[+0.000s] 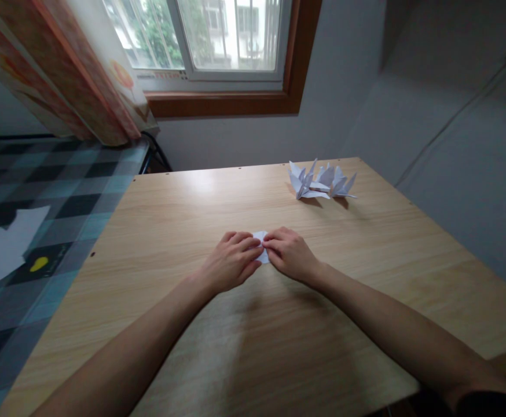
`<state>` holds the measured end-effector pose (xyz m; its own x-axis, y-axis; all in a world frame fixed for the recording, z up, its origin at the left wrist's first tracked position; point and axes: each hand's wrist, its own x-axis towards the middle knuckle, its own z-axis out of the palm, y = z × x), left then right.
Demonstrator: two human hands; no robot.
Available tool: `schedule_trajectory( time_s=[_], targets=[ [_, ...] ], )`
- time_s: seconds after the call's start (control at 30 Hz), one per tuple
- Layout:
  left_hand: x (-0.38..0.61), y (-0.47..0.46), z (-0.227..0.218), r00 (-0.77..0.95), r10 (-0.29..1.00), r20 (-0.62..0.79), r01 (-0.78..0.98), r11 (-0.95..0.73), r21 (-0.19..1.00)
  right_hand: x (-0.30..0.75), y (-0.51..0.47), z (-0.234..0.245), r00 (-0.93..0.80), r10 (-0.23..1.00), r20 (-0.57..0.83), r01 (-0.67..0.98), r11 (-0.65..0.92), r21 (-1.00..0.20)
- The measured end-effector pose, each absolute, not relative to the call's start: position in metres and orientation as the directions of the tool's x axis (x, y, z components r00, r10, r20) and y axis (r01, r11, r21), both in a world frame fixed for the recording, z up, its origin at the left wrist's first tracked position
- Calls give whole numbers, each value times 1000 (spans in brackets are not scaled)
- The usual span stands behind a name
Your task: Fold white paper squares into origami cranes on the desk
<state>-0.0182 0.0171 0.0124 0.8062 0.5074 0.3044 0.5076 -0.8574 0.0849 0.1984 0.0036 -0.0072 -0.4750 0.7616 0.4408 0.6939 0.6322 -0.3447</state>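
A small piece of folded white paper [260, 236] lies on the wooden table [183, 214], mostly covered by my fingers. From the left, my left hand [234, 260] presses down on it with bent fingers held together. My right hand [290, 252] grips its right side, thumb and fingertips pinched close to the left fingertips. Beyond the hands, several folded white paper cranes [303, 182] stand in a cluster near the far right edge of the table.
On the left is a bed with a checked cover [79, 208], bearing loose white paper sheets [1, 255]. A patterned curtain [83, 75] hangs by the window [231, 35] behind the table. A grey wall [453, 145] borders the right side.
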Motion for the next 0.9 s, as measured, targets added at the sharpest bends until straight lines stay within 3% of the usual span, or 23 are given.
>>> schedule_trajectory(
  time_s=[0.17,0.43,0.63,0.9],
  targets=[
    [-19,19,10,814,499,297,490,-865,112,202,-1,5,-610,700,372,691,699,-183],
    [-19,19,11,816,499,292,488,-865,117,216,7,9,-775,538,332,553,831,-55],
    [-19,19,14,810,506,296,485,-862,146,209,0,16,-817,533,222,566,814,130],
    [-19,19,14,814,511,275,480,-859,177,209,1,12,-766,577,283,626,770,125]
  ],
)
